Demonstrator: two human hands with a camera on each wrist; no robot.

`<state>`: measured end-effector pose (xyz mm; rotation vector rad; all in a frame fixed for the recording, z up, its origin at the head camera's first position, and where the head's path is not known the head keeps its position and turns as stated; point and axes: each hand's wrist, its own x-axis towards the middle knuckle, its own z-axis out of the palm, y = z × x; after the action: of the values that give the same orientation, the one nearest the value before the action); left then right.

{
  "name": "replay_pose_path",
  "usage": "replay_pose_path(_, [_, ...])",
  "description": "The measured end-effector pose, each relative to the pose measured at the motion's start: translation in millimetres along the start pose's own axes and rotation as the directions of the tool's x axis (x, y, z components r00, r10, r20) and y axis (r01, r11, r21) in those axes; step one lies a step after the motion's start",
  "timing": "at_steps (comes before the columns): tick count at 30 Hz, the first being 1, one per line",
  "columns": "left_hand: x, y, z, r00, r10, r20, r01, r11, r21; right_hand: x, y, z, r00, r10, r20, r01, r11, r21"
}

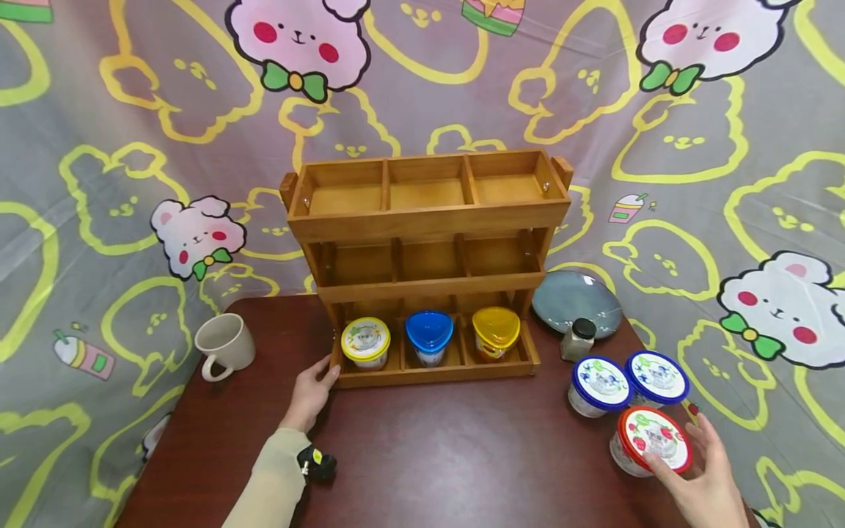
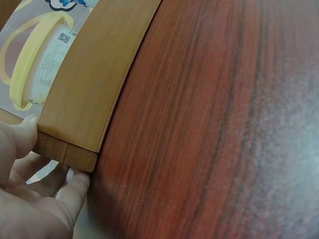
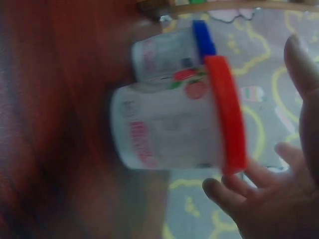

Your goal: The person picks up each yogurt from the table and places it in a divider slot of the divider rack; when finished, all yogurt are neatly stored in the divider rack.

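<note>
At the lower left front corner of a three-tier wooden shelf [image 1: 432, 218], my left hand [image 1: 309, 396] grips the frame. The left wrist view shows its thumb at the front board [image 2: 94, 74] and fingers under the corner. My right hand [image 1: 709, 477] is around the red-lidded tub [image 1: 653, 438] on the table, thumb and fingers spread at either side of the lid. In the right wrist view the fingers [image 3: 227, 196] are beside the lid's edge, the thumb well apart. The bottom tier holds a yellow-lidded tub [image 1: 366, 340], a blue-topped cup [image 1: 429, 334] and a yellow-topped cup [image 1: 496, 331].
Two blue-lidded tubs [image 1: 601, 383] stand behind the red one. A small black-capped jar [image 1: 578, 340] is next to a grey-blue plate [image 1: 574, 297] right of the shelf. On the left stands a beige mug [image 1: 227, 343]. Patterned cloth [image 1: 422, 95] surrounds the brown table [image 1: 436, 455].
</note>
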<state>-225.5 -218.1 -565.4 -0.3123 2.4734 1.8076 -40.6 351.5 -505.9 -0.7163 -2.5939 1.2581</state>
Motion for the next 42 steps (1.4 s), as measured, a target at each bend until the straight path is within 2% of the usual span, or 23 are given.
replay_pose_path(4, [0.7, 0.4, 0.9, 1.000, 0.008, 0.000, -0.008, 1.000, -0.004, 2.0, 12.9, 5.7, 0.999, -0.032, 0.016, 0.033, 0.999, -0.007])
replay_pose_path(7, [1.5, 0.2, 1.7, 1.000, 0.013, 0.001, -0.013, 1.000, -0.002, 4.3, 21.4, 8.3, 1.000, -0.029, -0.003, 0.029, 0.999, -0.026])
replay_pose_path(14, [1.4, 0.1, 3.1, 1.000, 0.014, -0.001, -0.014, 1.000, 0.002, 7.8, 35.3, 15.0, 0.997, 0.078, -0.006, -0.078, 0.997, -0.010])
replay_pose_path(18, [1.6, 0.3, 2.9, 1.000, 0.020, -0.004, -0.020, 1.000, 0.002, 6.7, 36.8, 18.8, 0.995, 0.091, -0.026, -0.091, 0.996, 0.022])
replay_pose_path(24, [0.1, 0.5, 2.4, 1.000, -0.008, -0.002, 0.008, 1.000, 0.007, 6.4, 37.9, 19.7, 0.994, 0.102, -0.029, -0.101, 0.994, 0.029])
replay_pose_path(31, [-1.7, 2.2, 3.9, 0.998, 0.058, -0.020, -0.058, 0.998, 0.009, 8.2, 38.8, 20.1, 0.994, 0.110, -0.010, -0.110, 0.993, 0.048])
replay_pose_path(37, [-1.1, 1.6, 3.5, 0.998, 0.056, -0.025, -0.056, 0.998, 0.014, 10.3, 38.9, 22.4, 0.989, 0.145, -0.008, -0.145, 0.987, 0.067])
replay_pose_path(42, [-0.8, -0.6, 3.2, 0.998, 0.053, -0.030, -0.052, 0.999, 0.014, 9.7, 38.6, 23.5, 0.988, 0.149, -0.039, -0.146, 0.987, 0.065])
